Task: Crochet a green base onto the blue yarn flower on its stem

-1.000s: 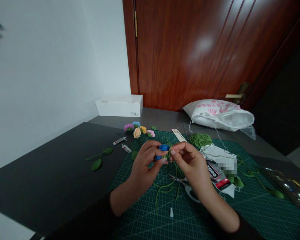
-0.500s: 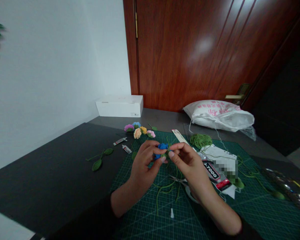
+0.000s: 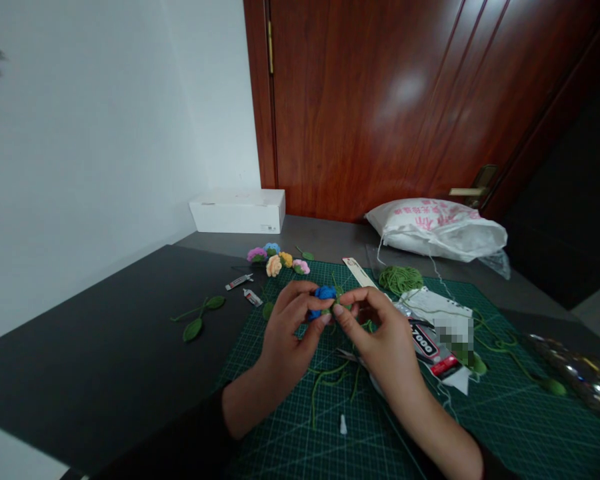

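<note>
My left hand (image 3: pixel 289 327) is closed round a small blue crocheted flower (image 3: pixel 324 294), held above the green cutting mat (image 3: pixel 330 427). My right hand (image 3: pixel 375 327) pinches the green part at the flower's base, fingertips touching the left hand's. Green yarn strands (image 3: pixel 330 377) hang down from the flower onto the mat. Scissors (image 3: pixel 350 357) lie on the mat under my right hand, mostly hidden by it.
Several small crocheted flowers (image 3: pixel 279 260) lie at the mat's far edge, with two small glue tubes (image 3: pixel 245 288) and green leaves (image 3: pixel 197 319) on the dark table. A ball of green yarn (image 3: pixel 401 277), a glue package (image 3: pixel 433 343), a white cap (image 3: pixel 343 424), a white box (image 3: pixel 237 210) and a white sack (image 3: pixel 437 227) surround them.
My right hand has shifted slightly left and down against the flower, fingers curling closer. The left hand has barely moved.
</note>
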`<state>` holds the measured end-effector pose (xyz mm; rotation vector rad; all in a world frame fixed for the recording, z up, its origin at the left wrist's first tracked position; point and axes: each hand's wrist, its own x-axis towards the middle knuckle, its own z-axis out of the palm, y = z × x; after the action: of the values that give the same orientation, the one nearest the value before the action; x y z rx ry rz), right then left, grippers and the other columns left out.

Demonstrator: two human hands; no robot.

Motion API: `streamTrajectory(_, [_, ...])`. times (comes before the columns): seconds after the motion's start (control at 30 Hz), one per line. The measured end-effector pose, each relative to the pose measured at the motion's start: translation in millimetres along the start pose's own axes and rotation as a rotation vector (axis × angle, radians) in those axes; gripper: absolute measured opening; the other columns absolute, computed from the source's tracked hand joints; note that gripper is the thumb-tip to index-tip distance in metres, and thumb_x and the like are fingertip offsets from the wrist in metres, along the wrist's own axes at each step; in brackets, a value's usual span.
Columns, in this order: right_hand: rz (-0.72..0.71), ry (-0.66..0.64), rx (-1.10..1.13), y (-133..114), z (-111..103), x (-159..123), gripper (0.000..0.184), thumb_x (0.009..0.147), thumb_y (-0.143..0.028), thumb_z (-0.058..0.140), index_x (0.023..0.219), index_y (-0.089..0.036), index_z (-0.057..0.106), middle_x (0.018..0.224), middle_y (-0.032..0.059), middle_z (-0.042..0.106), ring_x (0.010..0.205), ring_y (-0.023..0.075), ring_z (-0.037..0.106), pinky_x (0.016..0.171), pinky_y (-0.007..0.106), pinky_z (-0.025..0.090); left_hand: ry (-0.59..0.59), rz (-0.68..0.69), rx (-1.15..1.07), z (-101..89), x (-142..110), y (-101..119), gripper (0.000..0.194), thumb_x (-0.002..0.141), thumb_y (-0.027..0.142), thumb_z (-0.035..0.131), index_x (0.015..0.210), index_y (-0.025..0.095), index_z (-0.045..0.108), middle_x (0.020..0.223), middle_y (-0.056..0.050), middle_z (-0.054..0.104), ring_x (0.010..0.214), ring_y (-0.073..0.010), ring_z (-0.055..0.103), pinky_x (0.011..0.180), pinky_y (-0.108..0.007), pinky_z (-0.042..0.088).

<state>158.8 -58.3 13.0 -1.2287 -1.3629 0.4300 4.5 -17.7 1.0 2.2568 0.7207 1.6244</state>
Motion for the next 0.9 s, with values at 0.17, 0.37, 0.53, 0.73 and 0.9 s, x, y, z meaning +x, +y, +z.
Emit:
streamTrajectory(0.17, [0.268,-0.099,0.406,4,4,2,0.026,0.077,-0.043,0.077,0.089,-0.021,0.070,0.074,0.0002,0.063,0.072,0.0175,0.057,0.070,0.032,0.043,0.007,0.003,0.008,-0.4,0,-1,0.015,0.087,0.010,0.064,0.098,0.020,0.067,0.107,-0.006,0.060,0.101,-0.0188,0.062,0.083,-0.033,0.055])
streamTrajectory(0.37, [0.465,-0.148,0.668,2,5,1,0.031,0.069,-0.046,0.086,0.085,-0.022,0.075,0.078,-0.0003,0.067,0.078,0.0155,0.056,0.076,0.029,0.041,0.007,-0.003,0.026,0.4,-1,-1,0.017,0.086,0.008,0.065,0.097,0.020,0.067,0.108,-0.006,0.061,0.102,-0.0194,0.062,0.087,-0.035,0.053])
streamTrajectory(0.53, [0.662,-0.114,0.819,-2,6,0,0.036,0.058,-0.048,0.092,0.078,-0.022,0.075,0.076,-0.0010,0.066,0.077,0.0154,0.054,0.071,0.027,0.037,0.005,-0.004,0.022,1.3,-1,-1,0.016,0.086,0.008,0.065,0.097,0.020,0.066,0.108,-0.006,0.060,0.101,-0.0182,0.061,0.084,-0.032,0.054])
streamTrajectory(0.73, [0.713,-0.077,0.875,-6,7,1,0.038,0.051,-0.045,0.095,0.074,-0.022,0.076,0.074,-0.0025,0.066,0.075,0.0134,0.052,0.070,0.026,0.035,-0.003,0.016,0.032,0.6,-1,-2,0.018,0.086,0.007,0.064,0.098,0.021,0.066,0.108,-0.005,0.060,0.104,-0.0179,0.061,0.086,-0.032,0.053])
streamTrajectory(0.9, [0.696,-0.093,0.876,-5,7,0,0.035,0.053,-0.044,0.094,0.074,-0.022,0.076,0.074,-0.0020,0.067,0.075,0.0136,0.052,0.070,0.027,0.035,-0.008,0.003,0.038,0.7,-1,-1,0.018,0.086,0.008,0.065,0.099,0.021,0.066,0.109,-0.005,0.060,0.104,-0.0182,0.061,0.087,-0.034,0.053])
